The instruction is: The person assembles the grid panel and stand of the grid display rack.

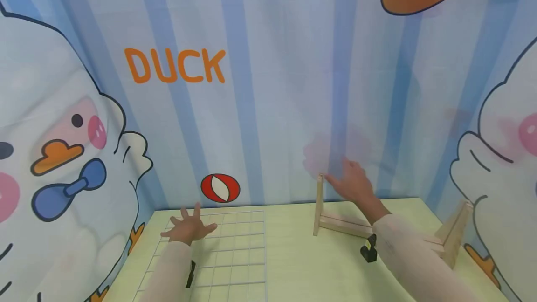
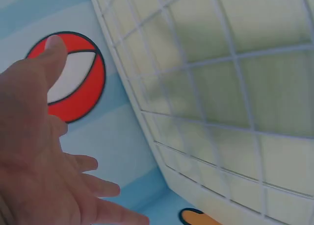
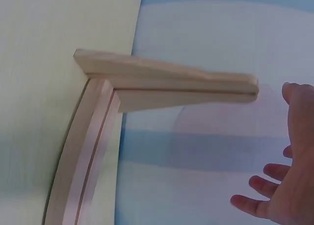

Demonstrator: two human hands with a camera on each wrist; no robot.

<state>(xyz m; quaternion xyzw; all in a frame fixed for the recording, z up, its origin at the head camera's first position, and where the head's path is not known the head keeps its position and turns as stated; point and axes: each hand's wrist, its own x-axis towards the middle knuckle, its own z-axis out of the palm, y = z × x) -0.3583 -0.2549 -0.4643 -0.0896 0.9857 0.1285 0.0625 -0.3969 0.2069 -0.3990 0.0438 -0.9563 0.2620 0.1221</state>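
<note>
My left hand (image 1: 189, 228) hovers with spread fingers over the far part of a white wire grid panel (image 1: 265, 255), which lies flat on the table. In the left wrist view that hand (image 2: 44, 151) holds nothing, and the grid (image 2: 235, 56) is off to its side. My right hand (image 1: 354, 183) is raised behind a wooden frame (image 1: 346, 227) with an upright at each end. Its fingers are extended, and the right wrist view shows a gap between this hand (image 3: 294, 171) and the tip of the grooved wooden upright (image 3: 186, 83). The right forearm covers part of the frame's crossbar.
The pale yellow table (image 1: 293, 255) ends at a blue striped curtain (image 1: 285, 106) printed with ducks. The frame's other upright (image 1: 455, 234) stands near the table's right edge. A black wrist device (image 1: 369, 248) shows under the right sleeve.
</note>
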